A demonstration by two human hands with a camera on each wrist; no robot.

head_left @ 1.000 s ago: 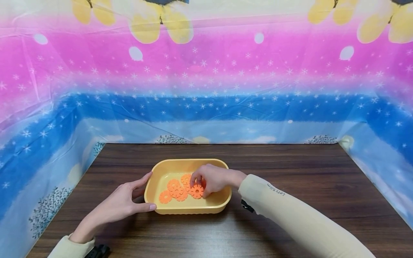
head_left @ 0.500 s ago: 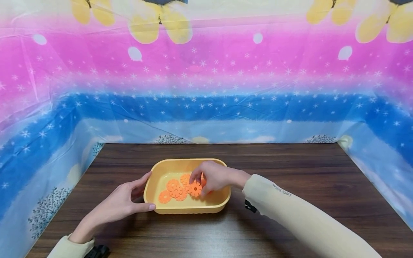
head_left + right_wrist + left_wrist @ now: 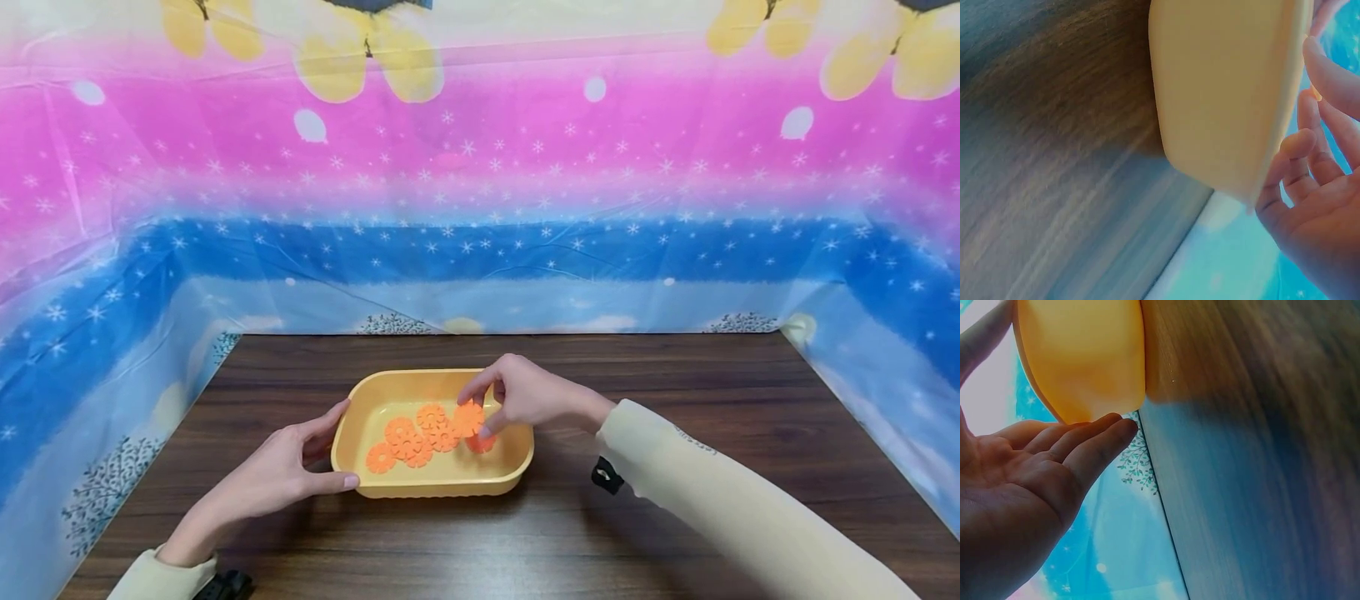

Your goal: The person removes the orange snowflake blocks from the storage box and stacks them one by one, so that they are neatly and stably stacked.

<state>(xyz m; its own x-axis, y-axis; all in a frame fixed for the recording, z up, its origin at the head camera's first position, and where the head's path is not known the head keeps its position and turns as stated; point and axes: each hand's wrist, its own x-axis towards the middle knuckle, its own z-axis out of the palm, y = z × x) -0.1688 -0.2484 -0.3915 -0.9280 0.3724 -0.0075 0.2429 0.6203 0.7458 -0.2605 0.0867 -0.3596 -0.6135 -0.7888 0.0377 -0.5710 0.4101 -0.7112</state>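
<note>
A shallow yellow plastic tub [image 3: 420, 489] sits on the table, holding several orange interlocking discs [image 3: 405, 442] with notched edges. My right hand [image 3: 528, 392] is over the tub's right part and pinches one orange disc [image 3: 468, 418] between thumb and fingers, raised above another orange disc [image 3: 481, 442]. In the right wrist view the tub's side hides most of the held disc. My left hand [image 3: 273, 471] rests against the tub's left end, thumb at the near corner. The left wrist view shows its fingers [image 3: 1100, 447] extended straight along the tub's wall.
The dark wood-grain table [image 3: 660, 375] extends around the tub on all sides. A patterned cloth [image 3: 480, 250] in pink and blue hangs behind the table and along both sides.
My right hand has lifted one orange disc and drawn it up and right, uncovering more of the discs in the tub. My left hand stays at the tub's left end.
</note>
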